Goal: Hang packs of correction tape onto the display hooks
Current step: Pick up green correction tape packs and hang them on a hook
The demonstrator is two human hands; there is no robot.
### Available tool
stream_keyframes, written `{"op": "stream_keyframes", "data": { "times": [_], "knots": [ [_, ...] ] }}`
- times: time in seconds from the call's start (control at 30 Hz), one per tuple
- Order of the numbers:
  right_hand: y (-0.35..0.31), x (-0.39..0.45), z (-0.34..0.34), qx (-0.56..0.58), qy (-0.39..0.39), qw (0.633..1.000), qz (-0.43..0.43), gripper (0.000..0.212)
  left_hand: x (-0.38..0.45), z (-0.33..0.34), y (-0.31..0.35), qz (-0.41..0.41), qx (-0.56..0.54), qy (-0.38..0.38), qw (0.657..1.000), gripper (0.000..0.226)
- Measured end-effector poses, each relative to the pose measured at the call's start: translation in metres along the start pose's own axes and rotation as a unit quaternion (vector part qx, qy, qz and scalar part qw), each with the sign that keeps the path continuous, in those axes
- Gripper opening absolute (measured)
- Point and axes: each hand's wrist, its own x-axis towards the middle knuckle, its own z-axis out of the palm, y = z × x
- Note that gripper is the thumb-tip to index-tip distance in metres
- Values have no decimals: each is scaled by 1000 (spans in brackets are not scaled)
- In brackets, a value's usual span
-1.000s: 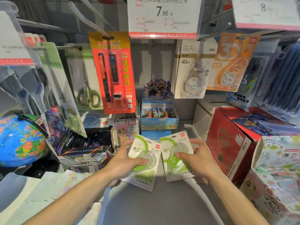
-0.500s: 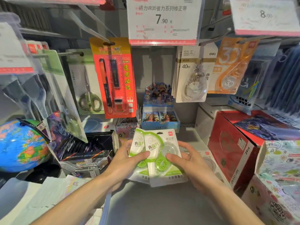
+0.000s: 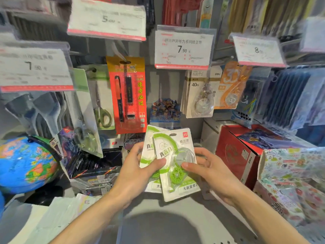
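- I have both hands low in the middle of the view, above the grey shelf [image 3: 158, 224], with two green-and-white packs of correction tape between them.
- My left hand [image 3: 135, 175] has its fingers clamped on the rear pack [image 3: 149, 155]: the thumb lies across the front, reaching the left edge of the pack before it, and the other fingers curl behind.
- My right hand [image 3: 211, 171] has its fingers closed on the front pack [image 3: 175, 166], thumb on the clear blister near the green wheel, the rest behind the card's right edge.
- The front pack overlaps the rear one and tilts a little, its top leaning left; its hang hole at the top is free, on no hook.
- Above the packs hangs a red pen card [image 3: 129, 95], with a scissors card [image 3: 102, 103] just to its left.
- Up and to the right hang more tape packs, a pale 40m pack [image 3: 198, 95] and an orange pack [image 3: 232, 85] beside it, below a 7.90 price tag [image 3: 182, 48].
- A globe [image 3: 24, 164] sits at the far left, a red carton [image 3: 237, 155] to the right of my right hand.
- The upper tags are blurred; I cannot read most of them.
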Motion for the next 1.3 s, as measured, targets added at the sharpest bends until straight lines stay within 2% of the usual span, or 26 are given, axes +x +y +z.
{"op": "stream_keyframes", "data": {
  "times": [0.13, 0.37, 0.63, 0.8, 0.97, 1.17, 1.3],
  "knots": [
    [-27, -16, 0, -26, 12, 999, -46, 63, 0, 2, 15, 48, -7, -15, 999, 51],
    [-60, -35, -22, -66, 10, 994, -84, 69, -11, 25, 51, 78, -25, -36, 996, 51],
    [-94, -50, -80, -85, -44, 987, -132, 61, -38, 81, 96, 120, 26, 21, 992, 53],
    [-102, -50, -105, -86, -91, 981, -146, 70, -57, 106, 108, 127, 52, 62, 989, 56],
    [-106, -47, -105, -67, -126, 978, -155, 67, -71, 103, 120, 137, 74, 73, 985, 52],
    [-110, -41, -101, -69, -110, 975, -180, 66, -72, 81, 126, 148, 86, 88, 981, 53],
    [-111, -36, -93, -90, -95, 973, -191, 56, -65, 62, 125, 136, 104, 98, 980, 53]
  ]
}}
